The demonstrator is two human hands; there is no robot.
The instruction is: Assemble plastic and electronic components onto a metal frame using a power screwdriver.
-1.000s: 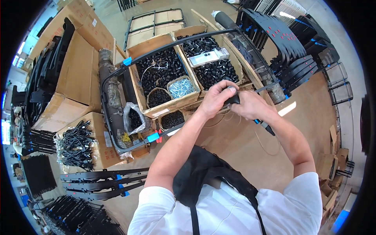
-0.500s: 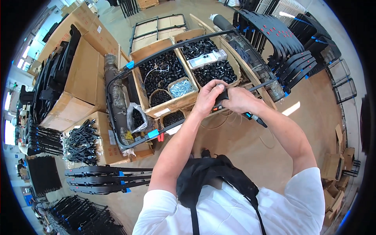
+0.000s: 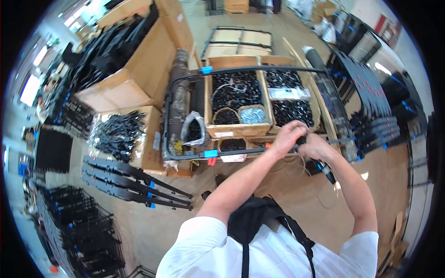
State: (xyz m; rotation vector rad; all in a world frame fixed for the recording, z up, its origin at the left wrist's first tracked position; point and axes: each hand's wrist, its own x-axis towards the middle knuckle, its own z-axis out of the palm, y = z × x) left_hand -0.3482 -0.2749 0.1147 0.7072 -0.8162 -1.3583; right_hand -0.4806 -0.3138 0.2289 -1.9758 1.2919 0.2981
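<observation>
A black rectangular tube frame [image 3: 250, 153] with blue tape lies across the wooden boxes. At its near right side, both my hands meet around a small black part [image 3: 301, 140] against the bar. My left hand [image 3: 288, 139] pinches this part between thumb and fingers. My right hand [image 3: 316, 147] is closed against it from the right, its fingertips partly hidden. Below my right wrist, a slim dark tool [image 3: 325, 170] with a light blue band points down and right. Whether my right hand also grips that tool, I cannot tell.
Wooden boxes [image 3: 241, 130] hold many black plastic pieces, with silvery screws [image 3: 252, 116] in a small tub. A plastic bag [image 3: 194, 131] of black bits stands left. Black cables [image 3: 119, 134] top a carton. Stacked curved black parts [image 3: 378, 88] stand right.
My view has turned left, so the frame, boxes and hands sit further right in the picture. Both hands stay together around the black part at the bar.
</observation>
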